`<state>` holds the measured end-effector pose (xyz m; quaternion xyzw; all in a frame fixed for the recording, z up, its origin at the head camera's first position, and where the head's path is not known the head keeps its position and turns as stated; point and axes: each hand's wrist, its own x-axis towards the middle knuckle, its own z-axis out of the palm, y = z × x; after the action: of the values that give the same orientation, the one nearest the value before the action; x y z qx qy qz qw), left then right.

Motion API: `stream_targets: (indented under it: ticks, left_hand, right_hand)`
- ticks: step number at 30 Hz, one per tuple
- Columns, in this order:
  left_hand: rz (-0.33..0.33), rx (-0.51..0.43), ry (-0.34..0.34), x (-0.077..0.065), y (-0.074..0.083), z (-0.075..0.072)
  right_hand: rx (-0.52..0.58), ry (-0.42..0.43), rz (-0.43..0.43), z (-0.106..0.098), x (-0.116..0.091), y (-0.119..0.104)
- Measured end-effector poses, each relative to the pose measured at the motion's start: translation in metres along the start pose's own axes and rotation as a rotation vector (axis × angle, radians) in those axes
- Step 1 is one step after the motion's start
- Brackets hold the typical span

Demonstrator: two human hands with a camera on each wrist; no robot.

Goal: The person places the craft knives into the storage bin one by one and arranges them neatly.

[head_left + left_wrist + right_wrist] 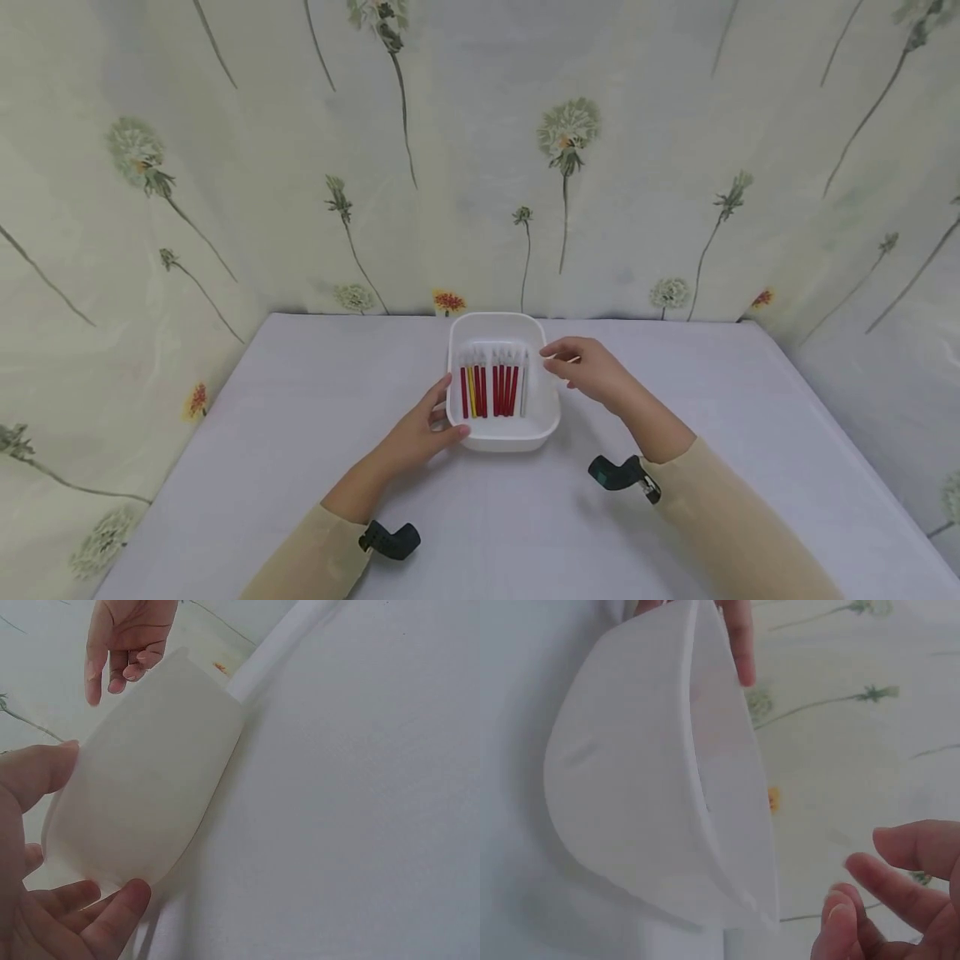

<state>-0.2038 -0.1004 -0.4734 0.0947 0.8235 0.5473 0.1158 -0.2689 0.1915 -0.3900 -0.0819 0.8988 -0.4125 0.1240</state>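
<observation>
A white plastic tub [504, 428] with rounded corners sits at the middle of the far part of the table. In it lies a row of slim pen-like sticks [506, 392], mostly red, one yellow and some whitish, with pale upper ends. My left hand [416, 433] holds the tub's near left corner, thumb at the front rim and fingers along the side. Beside the right rim hovers my right hand [592, 371], its fingers loosely bent with nothing between them. The right wrist view shows these fingers [892, 892] apart from the tub wall.
White cloth covers the table [337, 383], whose far edge meets a dandelion-patterned curtain [465, 167]. The curtain also hangs at both sides. A dark wrist camera [390, 540] sits on the left sleeve, another camera [618, 473] on the right.
</observation>
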Motion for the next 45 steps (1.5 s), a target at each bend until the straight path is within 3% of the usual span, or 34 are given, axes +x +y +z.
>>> stream_targets:
  ticks: [8, 16, 21, 29, 38, 45]
  left_hand:
    - [0.008, 0.007, 0.006, 0.001, -0.002, -0.001]
    - [0.010, 0.013, 0.019, 0.000, 0.003, -0.002]
    - [-0.006, 0.023, 0.047, -0.003, 0.005, -0.013]
    - [0.020, 0.148, 0.099, -0.022, -0.001, -0.054]
    - [0.122, 0.428, 0.193, -0.054, -0.005, -0.117]
    - [0.126, 0.638, 0.294, -0.065, -0.001, -0.141]
  right_hand:
    - [-0.043, 0.070, -0.060, -0.012, -0.013, 0.011]
    - [-0.185, 0.164, -0.089, -0.028, -0.027, 0.027]
    - [-0.262, 0.222, -0.123, -0.041, -0.037, 0.041]
    - [-0.386, 0.270, -0.164, -0.062, -0.052, 0.060]
    - [-0.578, 0.407, -0.197, -0.077, -0.071, 0.079]
    - [-0.675, 0.506, -0.258, -0.088, -0.075, 0.087]
